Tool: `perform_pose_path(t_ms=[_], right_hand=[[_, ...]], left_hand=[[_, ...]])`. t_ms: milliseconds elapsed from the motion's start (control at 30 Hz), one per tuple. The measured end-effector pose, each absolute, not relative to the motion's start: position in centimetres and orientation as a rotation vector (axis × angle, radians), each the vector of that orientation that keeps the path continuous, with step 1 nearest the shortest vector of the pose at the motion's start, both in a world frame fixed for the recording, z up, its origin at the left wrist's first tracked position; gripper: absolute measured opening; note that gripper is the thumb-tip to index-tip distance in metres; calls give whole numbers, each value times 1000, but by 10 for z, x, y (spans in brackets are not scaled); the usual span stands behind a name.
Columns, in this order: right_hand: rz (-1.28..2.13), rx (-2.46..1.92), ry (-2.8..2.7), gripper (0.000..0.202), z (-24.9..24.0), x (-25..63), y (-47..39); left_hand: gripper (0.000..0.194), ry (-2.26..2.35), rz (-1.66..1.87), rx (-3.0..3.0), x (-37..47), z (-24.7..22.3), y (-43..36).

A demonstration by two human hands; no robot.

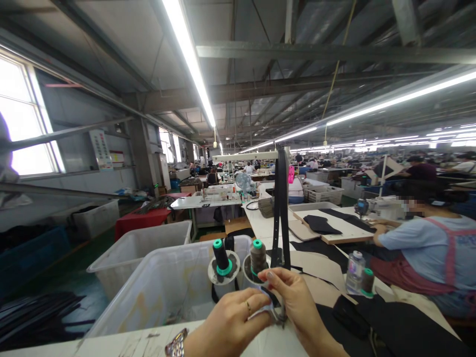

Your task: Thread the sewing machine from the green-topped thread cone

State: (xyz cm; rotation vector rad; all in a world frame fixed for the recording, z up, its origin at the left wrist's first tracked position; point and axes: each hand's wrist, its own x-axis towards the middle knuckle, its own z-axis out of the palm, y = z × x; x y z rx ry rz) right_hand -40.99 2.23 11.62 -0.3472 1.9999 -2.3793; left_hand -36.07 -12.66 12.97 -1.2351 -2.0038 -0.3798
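My left hand (234, 315), with a ring and a wristwatch, has its fingers curled inward at the bottom centre. My right hand (297, 302) faces it, thumb and forefinger pinched together. Between the two lies a small dark piece (274, 299), partly covered by fingers; its kind and which hand grips it are unclear. Just beyond stand a black thread cone (221, 258) and a grey-brown thread cone (258, 257) on round holders. Black straps (281, 208) hang from a white bar (245, 156) behind my right hand.
Plastic bins (148, 282) stand left of the thread cones. Right of my hands are dark fabric pieces (401, 317), a clear bottle (355, 272) and another thread cone (367, 282). A co-worker (439, 253) sits at a sewing machine on the right.
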Motion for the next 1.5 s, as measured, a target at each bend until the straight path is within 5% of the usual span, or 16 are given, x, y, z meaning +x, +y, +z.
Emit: perform_pose_path(t_ms=[200, 567, 1500], right_hand=[[-2396, -319, 2064, 34, 130, -453, 31], [-2420, -330, 1972, 33, 111, -486, 26], [-2570, -280, 1828, 38, 101, -481, 32]], left_hand=[[24, -1868, -355, -987, -416, 176, -165], [33, -1765, 734, -1035, -541, 233, -165], [27, -1805, 596, -993, -509, 241, -214]])
